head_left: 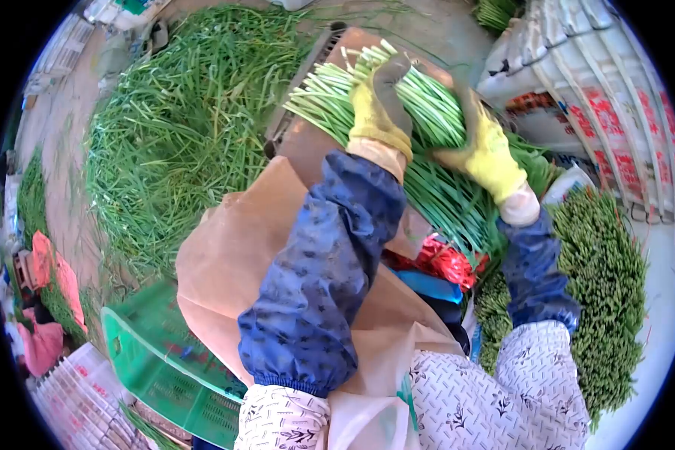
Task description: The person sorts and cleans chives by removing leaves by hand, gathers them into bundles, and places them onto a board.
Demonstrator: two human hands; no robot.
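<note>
Long green stalks (435, 109) with pale cut ends lie in a thick bunch across a brown board (311, 154). My left hand (382, 105), in a yellow glove with a dark, worn palm, is closed over part of the bunch near the pale ends. At the bunch's right side is my right hand (491, 150), gloved alike, its thumb and fingers spread apart and touching or close to the stalks. Darker green lengths (457, 202) trail below it toward my lap. Some fingertips are hidden among the stalks.
A large heap of loose green leaves (195, 135) covers the floor at left. A green plastic crate (172, 360) stands lower left. Bundled stalks with bud tips (596, 300) are stacked at right, below white wrapped packs (592, 97). Red ties (442, 259) lie near my lap.
</note>
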